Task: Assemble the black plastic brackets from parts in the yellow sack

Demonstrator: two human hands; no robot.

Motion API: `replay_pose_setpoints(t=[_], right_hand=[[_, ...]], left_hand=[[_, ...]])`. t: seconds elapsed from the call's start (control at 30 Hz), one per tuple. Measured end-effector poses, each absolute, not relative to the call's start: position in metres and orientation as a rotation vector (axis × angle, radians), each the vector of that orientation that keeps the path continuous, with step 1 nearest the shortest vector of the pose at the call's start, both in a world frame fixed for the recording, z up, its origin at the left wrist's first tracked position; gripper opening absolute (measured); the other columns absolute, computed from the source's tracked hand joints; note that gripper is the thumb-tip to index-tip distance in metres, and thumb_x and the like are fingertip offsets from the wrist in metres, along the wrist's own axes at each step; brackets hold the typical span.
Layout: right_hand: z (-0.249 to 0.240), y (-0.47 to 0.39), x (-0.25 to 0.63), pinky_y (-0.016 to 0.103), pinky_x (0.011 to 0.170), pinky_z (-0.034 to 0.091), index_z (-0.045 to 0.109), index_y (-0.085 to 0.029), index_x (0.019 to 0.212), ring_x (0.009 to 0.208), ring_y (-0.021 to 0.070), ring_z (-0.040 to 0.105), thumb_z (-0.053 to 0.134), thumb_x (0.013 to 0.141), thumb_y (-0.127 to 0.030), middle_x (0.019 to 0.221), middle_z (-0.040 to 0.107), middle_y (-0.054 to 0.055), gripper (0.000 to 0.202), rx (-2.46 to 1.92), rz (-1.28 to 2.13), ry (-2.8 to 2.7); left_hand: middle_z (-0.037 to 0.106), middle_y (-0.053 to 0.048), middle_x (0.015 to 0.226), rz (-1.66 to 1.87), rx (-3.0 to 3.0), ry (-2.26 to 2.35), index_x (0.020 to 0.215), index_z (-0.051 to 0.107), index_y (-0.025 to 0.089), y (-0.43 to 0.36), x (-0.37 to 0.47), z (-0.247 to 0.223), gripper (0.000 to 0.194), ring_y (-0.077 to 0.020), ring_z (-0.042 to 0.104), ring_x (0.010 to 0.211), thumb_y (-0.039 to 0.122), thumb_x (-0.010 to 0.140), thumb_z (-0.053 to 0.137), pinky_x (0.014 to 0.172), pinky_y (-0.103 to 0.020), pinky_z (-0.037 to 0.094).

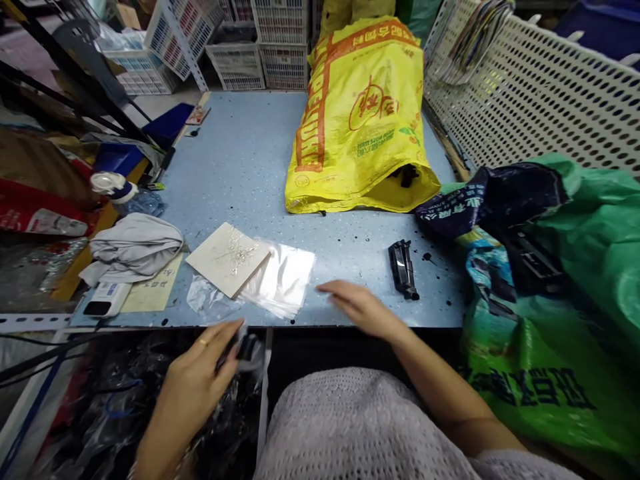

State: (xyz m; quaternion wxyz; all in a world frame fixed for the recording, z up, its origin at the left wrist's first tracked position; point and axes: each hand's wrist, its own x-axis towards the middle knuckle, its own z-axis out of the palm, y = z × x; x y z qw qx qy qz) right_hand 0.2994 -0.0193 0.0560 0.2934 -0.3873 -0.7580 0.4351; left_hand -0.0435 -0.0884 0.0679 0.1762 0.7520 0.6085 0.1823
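My left hand (200, 370) is at the table's front edge, its fingers closed on a black part in a clear bag (250, 350), blurred by motion. Over the blue table (240, 160) my right hand (357, 308) reaches with fingers stretched out, holding nothing, just right of a stack of clear plastic bags (287, 277). On the left of that stack lies a square beige board (227, 257) with small shiny pieces on top. A black plastic part (403, 270) rests on the table to the right of my right hand.
A yellow sack (365, 113) with black items in its mouth lies at the back. Green bags (540, 347) bulge at the right, below a white perforated panel (530, 87). A grey cloth (135, 247), a white device (107, 299) and a bottle (125, 190) are at left.
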Motion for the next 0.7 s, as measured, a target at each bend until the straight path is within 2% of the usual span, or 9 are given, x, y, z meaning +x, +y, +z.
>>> replay_pose_setpoints(t=[0.07, 0.13, 0.23, 0.3, 0.37, 0.43, 0.5, 0.6, 0.7], right_hand=[[0.053, 0.001, 0.354, 0.056, 0.109, 0.038, 0.056, -0.031, 0.135, 0.129, 0.0252, 0.051, 0.033, 0.095, -0.009, 0.135, 0.059, 0.006, 0.052, -1.388, 0.735, -2.095], [0.044, 0.024, 0.408, 0.057, 0.111, 0.033, 0.059, -0.024, 0.134, 0.143, 0.0298, 0.033, 0.036, 0.088, -0.001, 0.147, 0.049, 0.009, 0.056, -1.632, 0.421, -2.262], [0.026, 0.052, 0.465, 0.059, 0.109, 0.034, 0.070, -0.022, 0.116, 0.145, 0.0338, 0.028, 0.041, 0.084, 0.000, 0.150, 0.047, 0.008, 0.048, -1.721, 0.175, -2.568], [0.019, 0.060, 0.479, 0.057, 0.109, 0.035, 0.072, -0.021, 0.109, 0.143, 0.0335, 0.033, 0.041, 0.085, -0.002, 0.146, 0.051, 0.009, 0.044, -1.668, 0.147, -2.698], [0.016, 0.060, 0.473, 0.050, 0.105, 0.041, 0.071, -0.019, 0.111, 0.135, 0.0323, 0.046, 0.043, 0.087, -0.007, 0.136, 0.059, 0.011, 0.038, -1.641, 0.238, -2.693], [0.015, 0.054, 0.450, 0.043, 0.093, 0.049, 0.069, -0.019, 0.113, 0.114, 0.0299, 0.061, 0.049, 0.090, -0.019, 0.119, 0.068, 0.013, 0.031, -1.681, 0.438, -2.543], [0.011, 0.047, 0.415, 0.038, 0.080, 0.051, 0.070, -0.019, 0.108, 0.090, 0.0255, 0.066, 0.052, 0.091, -0.033, 0.102, 0.072, 0.011, 0.029, -1.683, 0.765, -2.272], [-0.002, 0.038, 0.358, 0.033, 0.069, 0.050, 0.071, -0.017, 0.100, 0.074, 0.0200, 0.063, 0.055, 0.088, -0.045, 0.086, 0.070, 0.005, 0.034, -1.489, 1.340, -1.702], [-0.012, 0.030, 0.319, 0.029, 0.065, 0.049, 0.072, -0.015, 0.096, 0.069, 0.0168, 0.062, 0.066, 0.080, -0.049, 0.081, 0.069, 0.003, 0.038, -1.321, 1.623, -1.256]], left_hand=[[0.069, -0.006, 0.120, -0.078, 1.918, 1.766, 0.122, 0.065, 0.031, -0.105, -0.074, 0.041, 0.045, -0.0276, 0.066, 0.111, 0.019, 0.080, 0.055, 0.098, -0.041, 0.050], [0.075, -0.009, 0.100, -0.554, 1.661, 1.771, 0.098, 0.073, 0.025, -0.118, -0.094, 0.000, 0.034, -0.0299, 0.070, 0.101, 0.011, 0.072, 0.057, 0.089, -0.041, 0.053], [0.075, -0.010, 0.078, -0.776, 1.482, 1.798, 0.069, 0.068, 0.019, -0.131, -0.106, -0.051, 0.017, -0.0332, 0.073, 0.088, 0.005, 0.062, 0.061, 0.075, -0.040, 0.055], [0.073, -0.011, 0.074, -0.755, 1.481, 1.808, 0.063, 0.065, 0.016, -0.131, -0.104, -0.063, 0.010, -0.0336, 0.073, 0.083, 0.006, 0.061, 0.064, 0.071, -0.039, 0.054], [0.073, -0.013, 0.077, -0.699, 1.512, 1.805, 0.066, 0.065, 0.015, -0.121, -0.092, -0.057, 0.005, -0.0324, 0.073, 0.085, 0.014, 0.070, 0.064, 0.074, -0.038, 0.052], [0.073, -0.013, 0.083, -0.520, 1.627, 1.777, 0.073, 0.067, 0.017, -0.099, -0.065, -0.041, 0.020, -0.0284, 0.071, 0.089, 0.026, 0.086, 0.055, 0.079, -0.036, 0.050], [0.072, -0.010, 0.087, -0.133, 1.838, 1.725, 0.082, 0.070, 0.020, -0.070, -0.024, -0.025, 0.034, -0.0240, 0.069, 0.089, 0.035, 0.096, 0.042, 0.083, -0.034, 0.049], [0.068, -0.011, 0.093, 0.549, 2.089, 1.689, 0.099, 0.070, 0.019, -0.025, 0.044, -0.014, 0.027, -0.0233, 0.064, 0.090, 0.032, 0.095, 0.047, 0.082, -0.033, 0.049], [0.063, -0.009, 0.091, 0.823, 2.010, 1.704, 0.087, 0.068, 0.018, 0.008, 0.078, -0.021, 0.012, -0.0219, 0.060, 0.088, 0.021, 0.087, 0.057, 0.075, -0.032, 0.048]])
